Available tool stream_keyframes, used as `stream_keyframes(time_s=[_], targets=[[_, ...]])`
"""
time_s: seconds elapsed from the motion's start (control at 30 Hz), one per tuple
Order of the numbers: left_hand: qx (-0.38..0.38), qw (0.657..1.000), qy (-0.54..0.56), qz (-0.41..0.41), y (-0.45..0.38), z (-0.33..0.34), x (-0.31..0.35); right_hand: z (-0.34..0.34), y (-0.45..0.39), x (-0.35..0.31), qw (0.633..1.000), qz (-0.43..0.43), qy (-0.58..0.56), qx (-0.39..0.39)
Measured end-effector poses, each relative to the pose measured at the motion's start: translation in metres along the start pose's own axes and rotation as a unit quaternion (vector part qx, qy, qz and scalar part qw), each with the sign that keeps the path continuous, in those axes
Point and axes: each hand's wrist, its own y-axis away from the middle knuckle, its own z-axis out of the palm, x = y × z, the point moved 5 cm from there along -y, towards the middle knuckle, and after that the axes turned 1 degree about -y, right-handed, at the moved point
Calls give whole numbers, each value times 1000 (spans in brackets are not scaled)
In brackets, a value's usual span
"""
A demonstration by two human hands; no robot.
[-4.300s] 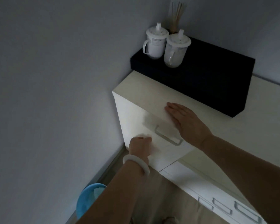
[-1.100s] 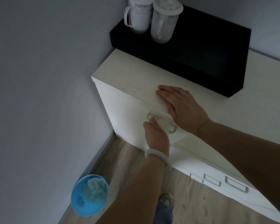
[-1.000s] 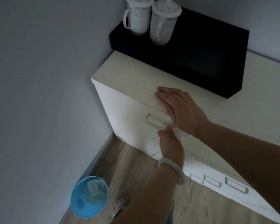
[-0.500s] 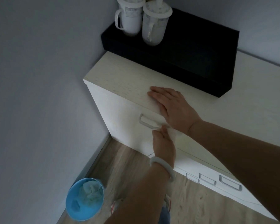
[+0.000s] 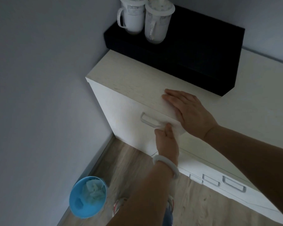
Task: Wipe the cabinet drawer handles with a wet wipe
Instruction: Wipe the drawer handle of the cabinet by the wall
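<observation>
Grey wall: fills the left of the view, meeting the floor at a skirting line. Blue bin: round, on the wooden floor beside the wall, holding crumpled pale wipes. Cabinet: tall, pale, set into the corner, its top edge and front panel both in view. Two lidded white mugs: side by side on the left end of a black box that lies along the back of the cabinet top. Drawer handle: a pale bar on the upper cabinet front; its left part is bare, its right end is covered. Left hand: reaches up from below, a pale bangle on the wrist, fingers curled and pinching a wet wipe against the right end of the handle. The wipe shows as a white patch between the two hands, touching the handle and the cabinet front. Right hand: lies palm down on the front edge of the cabinet top, just above the handle, fingers straight and close together. Lower drawer unit: to the right, low, pale, with a row of three small handles along its front. Shoe: partly seen at the bottom edge, behind the left forearm.
</observation>
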Motion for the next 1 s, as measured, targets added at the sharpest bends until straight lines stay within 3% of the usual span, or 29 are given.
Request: stream_keyframes(time_s=[0.17, 0.27, 0.4, 0.57, 0.83, 1.0], targets=[[-58, 997, 38, -31, -8, -2, -2, -3, 2, 2, 1000, 3, -6, 3], [-98, 995, 28, 4, -14, -27, 4, -5, 2, 0, 1000, -7, -6, 10], [-95, 995, 19, 25, -17, -41, 7, -4, 2, -1, 1000, -9, -1, 12], [-106, 994, 3, 10, 0, -8, 11, -3, 2, 0, 1000, 1, 3, 5], [-50, 988, 145, -34, 4, -14, -1, -5, 3, 0, 1000, -4, -1, 12], [-145, 972, 187, -13, -2, -30, 5, -5, 3, 1, 1000, -5, 1, 17]])
